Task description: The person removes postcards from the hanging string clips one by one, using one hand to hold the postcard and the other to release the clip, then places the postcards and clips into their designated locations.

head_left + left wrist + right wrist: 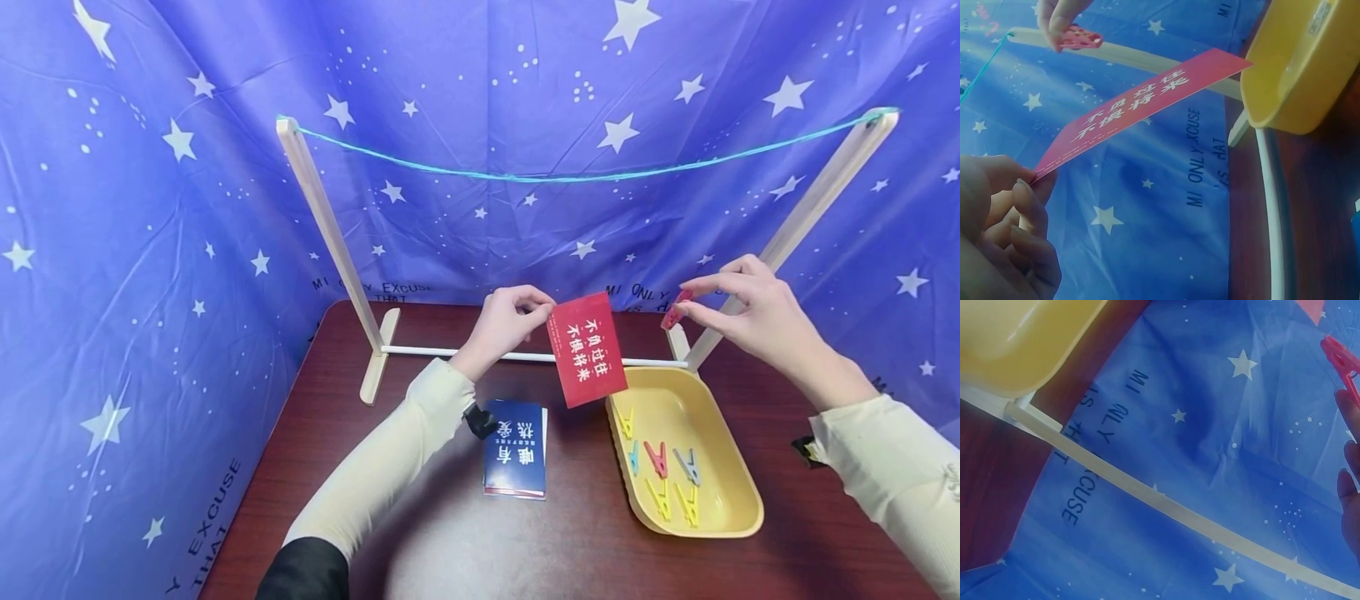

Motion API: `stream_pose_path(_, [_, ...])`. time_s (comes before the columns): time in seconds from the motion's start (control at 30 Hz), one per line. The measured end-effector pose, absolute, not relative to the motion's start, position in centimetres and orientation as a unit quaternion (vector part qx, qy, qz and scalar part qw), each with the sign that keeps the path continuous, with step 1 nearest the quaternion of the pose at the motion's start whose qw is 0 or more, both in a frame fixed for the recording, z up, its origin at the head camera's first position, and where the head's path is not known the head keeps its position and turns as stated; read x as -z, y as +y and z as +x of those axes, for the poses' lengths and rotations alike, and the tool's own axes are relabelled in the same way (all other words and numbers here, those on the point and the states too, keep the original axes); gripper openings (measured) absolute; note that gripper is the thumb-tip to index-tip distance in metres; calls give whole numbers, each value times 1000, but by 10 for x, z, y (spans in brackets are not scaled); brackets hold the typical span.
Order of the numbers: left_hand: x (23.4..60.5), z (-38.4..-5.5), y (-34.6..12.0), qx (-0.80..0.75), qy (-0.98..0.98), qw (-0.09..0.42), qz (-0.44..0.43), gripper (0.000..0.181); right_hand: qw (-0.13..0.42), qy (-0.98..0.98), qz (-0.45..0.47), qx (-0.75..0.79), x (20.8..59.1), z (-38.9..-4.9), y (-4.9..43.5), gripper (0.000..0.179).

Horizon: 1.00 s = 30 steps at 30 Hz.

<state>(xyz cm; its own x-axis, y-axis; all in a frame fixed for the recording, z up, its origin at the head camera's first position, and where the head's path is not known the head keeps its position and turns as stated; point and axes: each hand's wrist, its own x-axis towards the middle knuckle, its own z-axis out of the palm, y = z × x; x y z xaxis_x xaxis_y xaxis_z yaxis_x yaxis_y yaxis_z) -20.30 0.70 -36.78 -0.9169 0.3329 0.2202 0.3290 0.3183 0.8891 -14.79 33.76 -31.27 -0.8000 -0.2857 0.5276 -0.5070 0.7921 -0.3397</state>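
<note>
A red card (588,350) with white characters is pinched at its corner by my left hand (507,325), held up off the table and tilted. My right hand (757,312) pinches a red clothespin (677,309) between thumb and fingers, to the right of the card and apart from it. In the left wrist view the red card (1141,109) reaches from my fingertips toward the tray, with the red clothespin (1082,39) beyond it. The right wrist view has the clothespin (1342,359) at its right edge, my right hand (1350,487) only partly showing.
A teal string (555,178) hangs between two wooden posts of a frame (330,233). A stack of cards with a blue one (514,467) on top lies on the table (420,533). The yellow tray (738,492) holds several clothespins. A blue starry curtain (465,75) hangs behind.
</note>
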Motion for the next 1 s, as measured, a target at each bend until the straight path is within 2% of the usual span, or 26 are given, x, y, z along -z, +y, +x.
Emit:
stream_pose_path(0.23, [373,-202,0,-539,817,10,202,13,235,-911,233,-245,323,-146,339,32])
stream_pose_path(0.53, [380,-204,-9,-519,827,-15,214,13,247,-906,249,-238,337,-148,340,30])
stream_pose_path(1.0, [395,-204,-20,-515,833,-3,202,14,200,-930,208,-226,351,-143,343,27])
